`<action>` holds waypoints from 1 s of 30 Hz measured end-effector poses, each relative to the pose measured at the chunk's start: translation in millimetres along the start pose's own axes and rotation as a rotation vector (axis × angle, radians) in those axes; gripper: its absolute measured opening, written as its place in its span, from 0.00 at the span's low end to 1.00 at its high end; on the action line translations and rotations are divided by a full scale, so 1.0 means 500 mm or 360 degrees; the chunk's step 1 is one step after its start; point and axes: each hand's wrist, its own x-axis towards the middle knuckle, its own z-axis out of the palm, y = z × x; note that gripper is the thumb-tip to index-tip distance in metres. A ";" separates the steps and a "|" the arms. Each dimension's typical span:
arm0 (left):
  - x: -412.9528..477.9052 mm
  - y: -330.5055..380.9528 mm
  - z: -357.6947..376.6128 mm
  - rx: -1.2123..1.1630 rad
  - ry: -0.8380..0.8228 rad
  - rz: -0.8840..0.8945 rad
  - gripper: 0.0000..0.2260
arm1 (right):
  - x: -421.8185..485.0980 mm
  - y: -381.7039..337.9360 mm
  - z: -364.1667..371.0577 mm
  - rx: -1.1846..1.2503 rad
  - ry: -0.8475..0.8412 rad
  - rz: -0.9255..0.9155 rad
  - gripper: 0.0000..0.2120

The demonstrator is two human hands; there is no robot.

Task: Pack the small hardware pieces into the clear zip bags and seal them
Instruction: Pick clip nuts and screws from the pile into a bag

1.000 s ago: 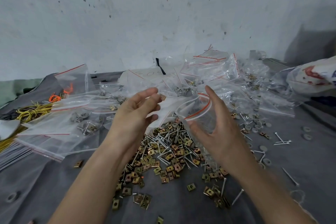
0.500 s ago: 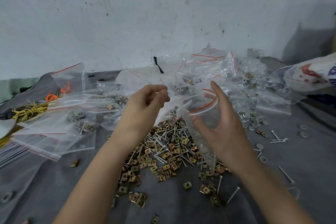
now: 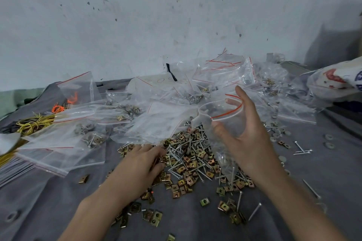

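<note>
So, right hand (image 3: 248,143) held 1 clear zip bag (image 3: 225,117) just above the hardware pile (image 3: 192,154). Thumb and fingers were curled round its sides, the red-striped mouth gaped open, and the bag's bottom hung down to the pile's right side. Left hand (image 3: 141,164) lay palm down on the pile's left edge, fingertips among the brass clips and screws; could not tell if they pinched any piece. Pile sat on grey cloth (image 3: 39,201). Heap of filled bags (image 3: 94,137) lay behind and left of the pile. Yellow wire bundle (image 3: 33,123) sat far left of the pile, and loose screws (image 3: 301,149) lay well right of it.
</note>
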 end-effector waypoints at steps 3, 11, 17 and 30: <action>0.001 0.002 0.004 0.0094 0.0011 0.0012 0.16 | 0.001 0.001 0.000 0.0009 0.0031 -0.0009 0.38; 0.005 0.010 0.003 0.0159 0.0226 -0.0034 0.10 | 0.003 0.001 -0.001 0.0005 0.0063 -0.0031 0.39; 0.013 -0.002 -0.001 -0.0290 0.0216 -0.0227 0.03 | 0.005 0.002 -0.002 -0.0005 0.0067 -0.0030 0.38; 0.010 -0.020 -0.022 -0.0333 0.0176 -0.0375 0.07 | 0.004 0.003 0.000 0.0023 0.0051 -0.0036 0.38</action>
